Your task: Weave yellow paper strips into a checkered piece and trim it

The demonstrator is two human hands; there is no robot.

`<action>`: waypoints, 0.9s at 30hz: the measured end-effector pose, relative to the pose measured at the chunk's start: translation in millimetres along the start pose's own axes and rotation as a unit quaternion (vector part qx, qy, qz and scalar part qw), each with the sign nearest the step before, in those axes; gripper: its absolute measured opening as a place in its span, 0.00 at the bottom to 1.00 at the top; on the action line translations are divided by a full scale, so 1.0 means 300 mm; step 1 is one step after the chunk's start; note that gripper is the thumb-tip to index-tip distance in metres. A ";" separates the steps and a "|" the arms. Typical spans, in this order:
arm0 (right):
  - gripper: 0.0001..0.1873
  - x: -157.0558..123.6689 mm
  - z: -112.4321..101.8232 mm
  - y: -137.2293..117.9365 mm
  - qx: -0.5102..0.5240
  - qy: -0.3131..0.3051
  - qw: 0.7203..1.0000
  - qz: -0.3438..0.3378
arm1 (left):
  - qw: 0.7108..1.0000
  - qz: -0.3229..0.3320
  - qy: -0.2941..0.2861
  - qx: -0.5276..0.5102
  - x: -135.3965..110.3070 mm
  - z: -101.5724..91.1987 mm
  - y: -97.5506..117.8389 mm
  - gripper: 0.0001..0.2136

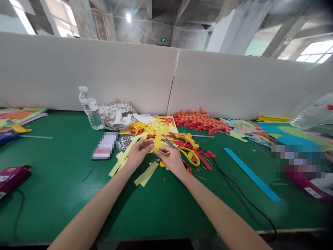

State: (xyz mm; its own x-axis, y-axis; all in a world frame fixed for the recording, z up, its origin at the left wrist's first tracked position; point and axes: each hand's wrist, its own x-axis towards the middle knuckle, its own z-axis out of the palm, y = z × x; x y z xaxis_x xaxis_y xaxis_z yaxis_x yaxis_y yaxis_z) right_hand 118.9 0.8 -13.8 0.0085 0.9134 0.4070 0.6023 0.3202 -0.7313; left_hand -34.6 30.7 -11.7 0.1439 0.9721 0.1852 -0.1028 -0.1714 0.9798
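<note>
My left hand (137, 154) and my right hand (170, 160) meet over a heap of yellow paper strips (145, 173) on the green table (65, 194). Both hands pinch a small yellow paper piece (158, 144) between their fingertips. Yellow-handled scissors (191, 155) lie just right of my right hand. A yellow glue gun (187, 139) rests behind them, with its black cord (234, 187) running toward the table's front edge. Red paper scraps (205, 161) lie under and around the scissors.
A water bottle (90, 107) and a patterned cloth bag (116, 114) stand at the back by the white partition (104, 73). Red-orange woven paper fish (200, 121) pile at back right. A blue strip (251, 173) lies right. A magenta device (11, 177) sits at left.
</note>
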 end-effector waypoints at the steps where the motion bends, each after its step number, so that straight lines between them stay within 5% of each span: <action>1: 0.11 0.003 -0.004 0.002 0.001 0.010 1.000 0.000 | 1.000 -0.003 0.002 0.002 -0.001 -0.001 0.006 0.16; 27: 0.15 0.022 -0.051 0.017 0.046 0.040 0.998 0.019 | 0.992 -0.087 -0.085 -0.011 -0.015 0.005 0.007 0.17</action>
State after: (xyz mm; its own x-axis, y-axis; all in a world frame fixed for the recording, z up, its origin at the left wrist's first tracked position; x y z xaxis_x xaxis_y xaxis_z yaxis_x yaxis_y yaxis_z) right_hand 134.2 4.5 -6.3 0.0950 0.9037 0.4175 0.5248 0.3109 -0.7924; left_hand -34.0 25.6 -10.4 0.3261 0.9450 0.0251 -0.0836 0.0024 0.9965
